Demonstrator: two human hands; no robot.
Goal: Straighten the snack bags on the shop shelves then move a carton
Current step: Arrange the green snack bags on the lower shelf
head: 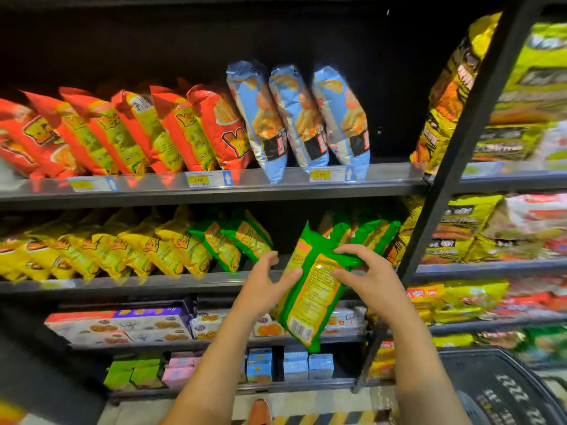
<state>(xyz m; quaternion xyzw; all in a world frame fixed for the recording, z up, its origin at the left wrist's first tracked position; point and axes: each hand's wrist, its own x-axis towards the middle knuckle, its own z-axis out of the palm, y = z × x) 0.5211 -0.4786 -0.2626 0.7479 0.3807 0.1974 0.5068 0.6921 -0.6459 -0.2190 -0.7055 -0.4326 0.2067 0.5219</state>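
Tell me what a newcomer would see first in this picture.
The eye goes first to the green snack bag, tilted in the centre; the right hand grips it and the left hand touches its side. Next come three light blue bags on the shelf above, right of a row of red bags.

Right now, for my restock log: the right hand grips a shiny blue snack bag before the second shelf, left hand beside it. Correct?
Only the colour is wrong: the head view shows the shiny snack bag in the right hand is green and yellow; the light-blue bags stand on the shelf above.
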